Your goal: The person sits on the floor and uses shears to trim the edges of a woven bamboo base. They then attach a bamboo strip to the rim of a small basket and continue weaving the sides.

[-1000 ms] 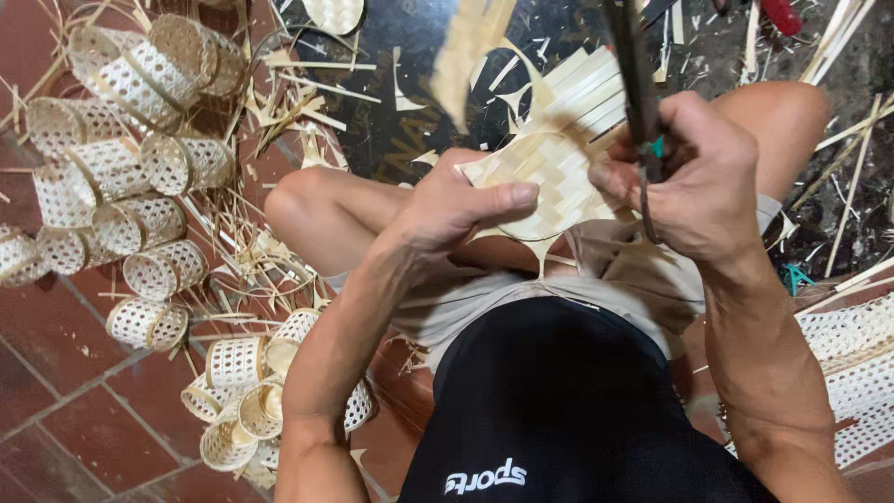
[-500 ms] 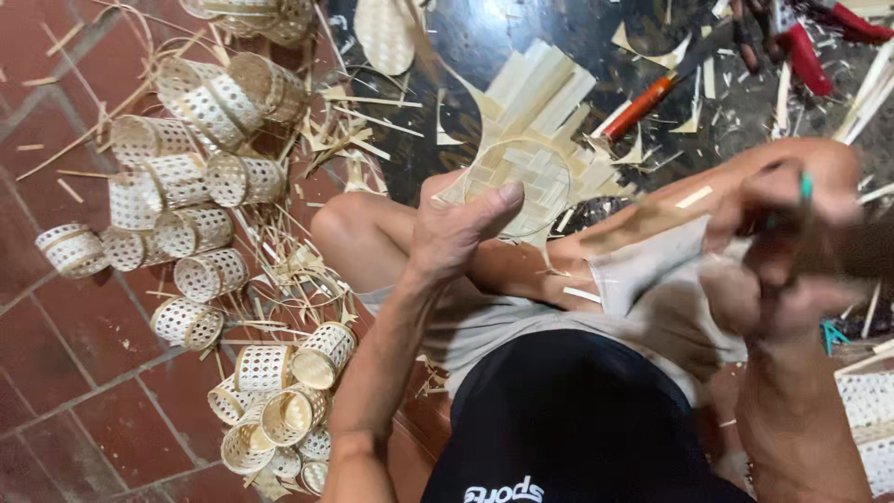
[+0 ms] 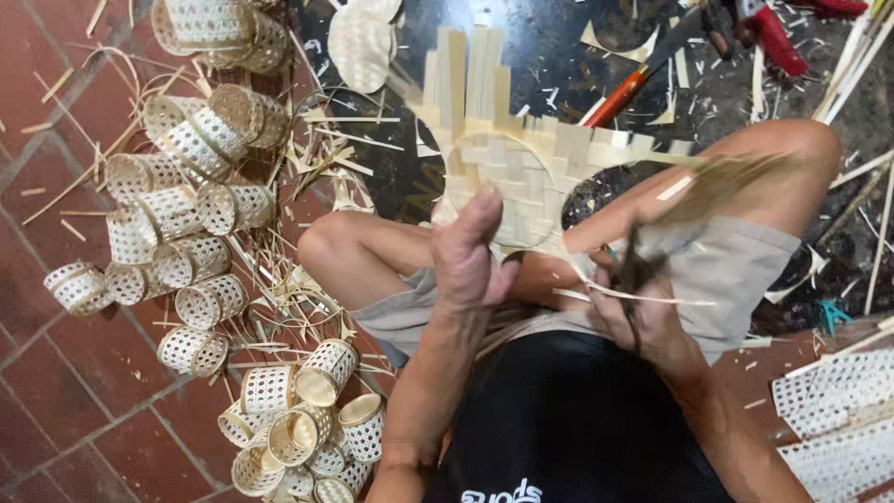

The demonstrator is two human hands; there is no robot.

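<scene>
I sit on the floor with my knees raised. My left hand [image 3: 470, 256] grips the near edge of a flat woven bamboo piece [image 3: 521, 158], thumb up against it. A thin round hoop lies on the weave, and loose strip ends stick up at its far side. My right hand [image 3: 647, 321] is lower, over my lap, closed around a dark cutting tool [image 3: 633, 270] that is blurred. A thin pale bamboo sliver [image 3: 633, 298] runs across beside this hand.
Many small woven cylinder baskets [image 3: 186, 233] are heaped on the red tiles at left, with more [image 3: 298, 428] by my left thigh. A red-handled tool [image 3: 619, 98] and a red tool [image 3: 773, 42] lie ahead. Open-weave sheets [image 3: 838, 419] sit at lower right. Bamboo scraps litter the floor.
My right hand has dropped from beside the raised knee down to my lap with the tool. The left hand keeps hold of the woven piece, which now sits higher in view.
</scene>
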